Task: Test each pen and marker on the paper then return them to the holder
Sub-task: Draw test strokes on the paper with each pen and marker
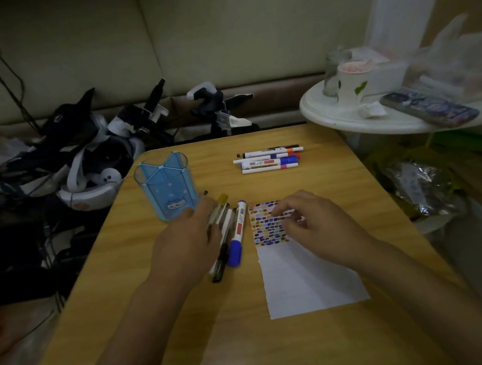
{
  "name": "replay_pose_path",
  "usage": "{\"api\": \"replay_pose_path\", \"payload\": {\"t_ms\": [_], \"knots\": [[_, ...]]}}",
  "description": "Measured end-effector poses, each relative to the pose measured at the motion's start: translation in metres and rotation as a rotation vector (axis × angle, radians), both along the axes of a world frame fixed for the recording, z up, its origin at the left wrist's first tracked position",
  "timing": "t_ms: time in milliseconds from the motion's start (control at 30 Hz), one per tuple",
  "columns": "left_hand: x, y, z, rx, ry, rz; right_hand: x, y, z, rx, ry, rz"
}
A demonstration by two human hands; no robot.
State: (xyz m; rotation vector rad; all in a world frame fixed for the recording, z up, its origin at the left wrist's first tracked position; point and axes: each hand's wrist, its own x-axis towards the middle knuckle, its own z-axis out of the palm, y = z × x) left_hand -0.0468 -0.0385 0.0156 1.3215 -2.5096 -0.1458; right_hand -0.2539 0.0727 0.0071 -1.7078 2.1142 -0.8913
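Note:
A clear blue pen holder stands empty at the wooden table's back left. Just right of it lies a bundle of pens with a yellow-capped pen, a black pen and a blue-capped white marker. My left hand lies over this bundle, fingers curled around one pen. The white paper carries several colour marks at its top. My right hand hovers over those marks, fingers bent, holding nothing I can see. Several more markers lie side by side at the table's far edge.
A round white side table at the right holds a cup, a glass jar and a phone. White headsets and black cables are piled left of the wooden table. Plastic bags lie at the right.

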Motion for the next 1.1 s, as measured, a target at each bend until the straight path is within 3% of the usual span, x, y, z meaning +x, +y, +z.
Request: {"api": "replay_pose_path", "payload": {"t_ms": [300, 533, 767, 900, 1100], "knots": [[-0.011, -0.002, -0.013, -0.056, -0.207, -0.039, 0.005, -0.003, -0.017, 0.068, 0.250, 0.239], [-0.012, 0.000, -0.012, -0.074, -0.203, -0.048, 0.008, -0.004, -0.022, 0.031, 0.296, 0.297], [-0.015, 0.000, -0.019, -0.277, -0.122, -0.132, 0.002, -0.008, -0.026, 0.024, 0.291, 0.278], [-0.017, 0.004, -0.020, -0.227, -0.236, -0.120, -0.007, -0.011, -0.026, 0.018, 0.298, 0.219], [-0.024, -0.003, -0.014, -0.178, -0.143, -0.152, -0.020, -0.012, -0.021, 0.040, 0.263, 0.143]]}}
